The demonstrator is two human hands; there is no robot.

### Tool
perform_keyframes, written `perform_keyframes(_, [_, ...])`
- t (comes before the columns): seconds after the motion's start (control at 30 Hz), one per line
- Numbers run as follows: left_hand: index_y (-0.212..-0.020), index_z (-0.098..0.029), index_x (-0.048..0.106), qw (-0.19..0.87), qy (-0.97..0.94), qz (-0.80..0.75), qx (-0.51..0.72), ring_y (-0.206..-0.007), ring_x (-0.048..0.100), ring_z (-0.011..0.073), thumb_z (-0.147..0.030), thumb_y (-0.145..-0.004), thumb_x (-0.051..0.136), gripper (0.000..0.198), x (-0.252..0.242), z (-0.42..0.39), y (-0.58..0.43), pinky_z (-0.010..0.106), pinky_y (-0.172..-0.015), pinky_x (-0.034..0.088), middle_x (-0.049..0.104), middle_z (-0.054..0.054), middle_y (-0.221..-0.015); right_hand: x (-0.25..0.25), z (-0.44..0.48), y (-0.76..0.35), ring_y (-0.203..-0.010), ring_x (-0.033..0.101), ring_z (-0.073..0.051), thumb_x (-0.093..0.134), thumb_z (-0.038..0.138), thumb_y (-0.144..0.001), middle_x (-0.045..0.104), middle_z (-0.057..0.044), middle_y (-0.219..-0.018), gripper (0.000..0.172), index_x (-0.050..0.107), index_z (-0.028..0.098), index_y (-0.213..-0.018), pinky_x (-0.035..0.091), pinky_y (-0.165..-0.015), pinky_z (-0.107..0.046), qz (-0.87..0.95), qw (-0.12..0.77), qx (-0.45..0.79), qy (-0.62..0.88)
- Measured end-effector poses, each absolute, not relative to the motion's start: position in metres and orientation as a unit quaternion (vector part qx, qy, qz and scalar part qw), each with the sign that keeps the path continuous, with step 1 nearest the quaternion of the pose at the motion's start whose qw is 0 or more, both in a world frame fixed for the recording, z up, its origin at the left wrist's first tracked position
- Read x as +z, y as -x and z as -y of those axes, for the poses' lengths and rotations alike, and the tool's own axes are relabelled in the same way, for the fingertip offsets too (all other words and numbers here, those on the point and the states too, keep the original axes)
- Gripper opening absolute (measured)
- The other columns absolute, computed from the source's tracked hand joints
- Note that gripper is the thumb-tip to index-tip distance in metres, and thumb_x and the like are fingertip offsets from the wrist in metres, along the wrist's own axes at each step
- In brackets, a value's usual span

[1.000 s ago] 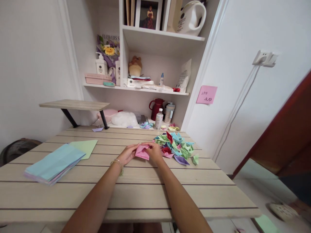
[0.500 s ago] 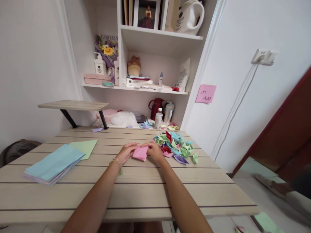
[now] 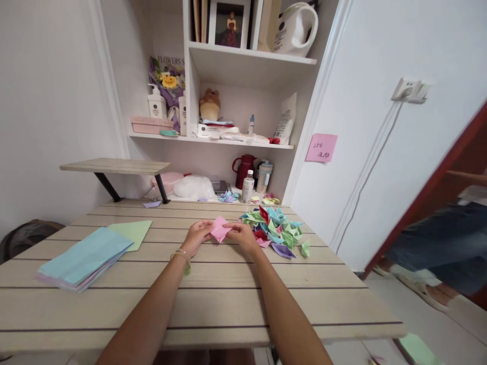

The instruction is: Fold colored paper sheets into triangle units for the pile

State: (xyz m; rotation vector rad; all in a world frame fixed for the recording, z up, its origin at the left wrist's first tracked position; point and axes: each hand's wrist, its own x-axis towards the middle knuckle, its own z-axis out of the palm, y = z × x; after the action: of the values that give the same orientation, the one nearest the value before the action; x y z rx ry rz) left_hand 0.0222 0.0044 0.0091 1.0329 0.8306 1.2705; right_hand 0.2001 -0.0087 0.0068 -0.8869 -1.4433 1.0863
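Note:
A small folded pink paper (image 3: 220, 229), now diamond-shaped, is held over the middle of the table. My left hand (image 3: 198, 237) pinches its left side, with bracelets around the wrist. On its right side, the fingers of my right hand (image 3: 241, 236) are closed on the paper. Just beyond my right hand lies a heap of folded paper boats (image 3: 279, 226) in green, blue, red, pink and purple. Off to the left, a stack of blue sheets (image 3: 85, 257) overlaps a light green sheet (image 3: 137, 233).
A small raised shelf (image 3: 114, 165) stands at the table's back left. Behind the table (image 3: 213, 309), a bottle (image 3: 247, 187), a red jug (image 3: 244, 170) and a tumbler (image 3: 264, 176) stand in the cabinet. At the right, a person in jeans (image 3: 437, 243) is on the floor side.
The pink paper has turned from a flat rectangle into a diamond between my fingers, slightly farther from me. At the right, the other person has come further into view.

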Motion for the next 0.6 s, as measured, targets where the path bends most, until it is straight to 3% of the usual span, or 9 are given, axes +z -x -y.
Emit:
perform_keyframes(0.2, [-0.082,-0.01,0.065,0.627,-0.462,-0.335,0.53,-0.071,0.062,0.0144,-0.017,-0.057,0.073,0.027,0.0135,-0.0024,-0.0241,0.025,-0.069,0.05,0.067,0.009,-0.081,0.0101,0.0097,-0.2051,-0.055,0.055,-0.015,0.072,0.026,-0.051,0.06,-0.002,-0.057,0.041,0.067,0.011,-0.089,0.042,-0.052,-0.026,0.587,0.558,0.454,0.373])
perform_keyframes(0.6, [-0.1,-0.012,0.06,0.604,-0.547,-0.307,0.492,-0.091,0.06,0.0204,-0.012,-0.049,0.076,0.053,0.0185,0.0058,-0.0226,0.031,-0.081,0.045,0.066,0.012,-0.097,0.0127,0.011,-0.2098,-0.066,0.06,-0.017,0.075,0.033,-0.049,0.065,-0.006,-0.07,0.043,0.067,0.012,-0.086,0.046,-0.061,-0.029,0.573,0.564,0.477,0.356])
